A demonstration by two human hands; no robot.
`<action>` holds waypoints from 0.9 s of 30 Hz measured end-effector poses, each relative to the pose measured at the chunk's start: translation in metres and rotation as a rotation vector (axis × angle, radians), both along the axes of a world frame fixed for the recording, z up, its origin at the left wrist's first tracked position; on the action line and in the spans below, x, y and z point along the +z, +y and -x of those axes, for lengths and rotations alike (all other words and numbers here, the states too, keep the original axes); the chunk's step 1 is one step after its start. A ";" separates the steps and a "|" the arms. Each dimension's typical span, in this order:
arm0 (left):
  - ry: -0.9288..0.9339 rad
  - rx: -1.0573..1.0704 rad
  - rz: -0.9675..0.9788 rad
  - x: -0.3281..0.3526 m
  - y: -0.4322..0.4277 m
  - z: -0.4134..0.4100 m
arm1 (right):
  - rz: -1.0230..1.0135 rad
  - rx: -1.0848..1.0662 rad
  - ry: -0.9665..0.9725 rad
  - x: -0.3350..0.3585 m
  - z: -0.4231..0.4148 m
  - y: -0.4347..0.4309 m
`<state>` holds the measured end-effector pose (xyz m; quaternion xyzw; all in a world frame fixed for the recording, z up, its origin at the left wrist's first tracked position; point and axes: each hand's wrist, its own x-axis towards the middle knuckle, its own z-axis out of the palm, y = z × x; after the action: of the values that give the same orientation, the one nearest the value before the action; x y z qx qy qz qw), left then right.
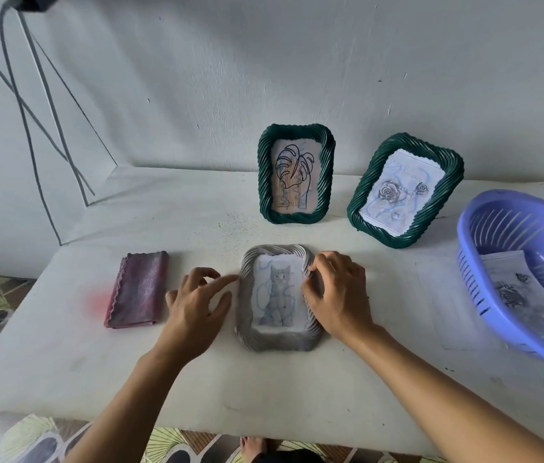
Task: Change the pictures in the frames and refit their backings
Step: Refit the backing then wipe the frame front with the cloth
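Note:
A grey twisted-rim frame (pixel 275 340) lies flat on the white table, showing a cat picture (pixel 275 292). My left hand (pixel 193 305) is beside its left edge, index finger stretched to touch the rim, the other fingers loosely bent. On the frame's right edge rests my right hand (pixel 337 295), its fingertips curled onto the rim. Two dark green frames stand against the wall: one with a leaf drawing (pixel 295 173), one tilted with a rose drawing (pixel 404 190).
A folded purple-pink cloth (pixel 138 294) lies left of my left hand. At the right edge sits a lilac plastic basket (pixel 484 228) holding printed pictures (pixel 517 295). The white table (pixel 263 389) ends close to me, patterned floor below. Cables hang on the wall at left.

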<state>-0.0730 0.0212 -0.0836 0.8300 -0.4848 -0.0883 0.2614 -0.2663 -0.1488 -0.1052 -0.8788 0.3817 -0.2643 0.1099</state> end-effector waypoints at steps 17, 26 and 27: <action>0.132 0.573 -0.136 0.029 0.054 -0.092 | -0.095 -0.068 -0.083 -0.001 -0.010 0.001; 0.423 0.510 0.057 0.040 0.052 -0.092 | -0.246 -0.029 -0.184 0.004 -0.004 -0.001; 0.462 0.491 0.075 0.043 0.051 -0.090 | -0.253 -0.023 -0.194 0.005 -0.003 -0.001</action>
<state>0.0171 0.0719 -0.0407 0.8698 -0.2015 -0.1904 0.4082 -0.2631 -0.1499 -0.1006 -0.8239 0.4096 -0.2990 0.2530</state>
